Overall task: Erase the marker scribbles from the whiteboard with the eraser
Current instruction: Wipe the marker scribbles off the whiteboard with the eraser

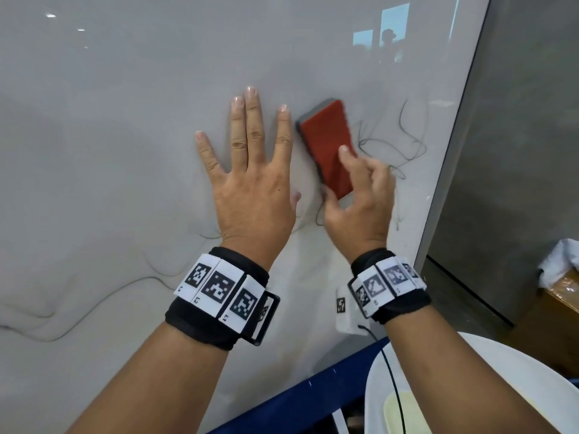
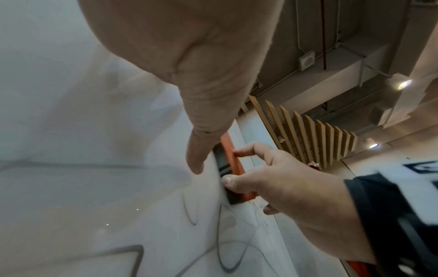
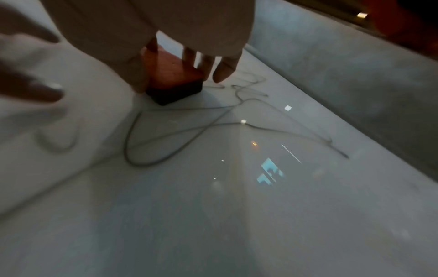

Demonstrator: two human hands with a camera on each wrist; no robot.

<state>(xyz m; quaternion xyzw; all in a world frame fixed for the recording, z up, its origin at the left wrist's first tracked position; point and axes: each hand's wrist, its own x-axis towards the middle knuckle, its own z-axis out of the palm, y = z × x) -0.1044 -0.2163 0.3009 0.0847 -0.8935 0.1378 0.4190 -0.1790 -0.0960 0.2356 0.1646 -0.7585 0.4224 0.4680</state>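
Observation:
A red eraser point(image 1: 327, 145) with a dark felt base lies flat against the whiteboard point(image 1: 125, 120). My right hand point(image 1: 357, 195) grips its lower end, thumb on one side and fingers on the other; the left wrist view shows the same eraser point(image 2: 233, 165) pinched at the felt edge. My left hand point(image 1: 250, 170) presses flat on the board just left of the eraser, fingers spread. Thin black scribbles point(image 1: 404, 142) loop to the right of the eraser, and the right wrist view shows these scribbles point(image 3: 189, 131) beyond the eraser point(image 3: 174, 80). Fainter lines point(image 1: 94, 302) trail across the lower left.
The board's grey frame edge point(image 1: 451, 151) runs diagonally on the right, with a grey wall beyond. A blue ledge point(image 1: 307, 393) lies under the board. A white round surface point(image 1: 438, 355) with a black cable and a cardboard box point(image 1: 560, 296) sit at lower right.

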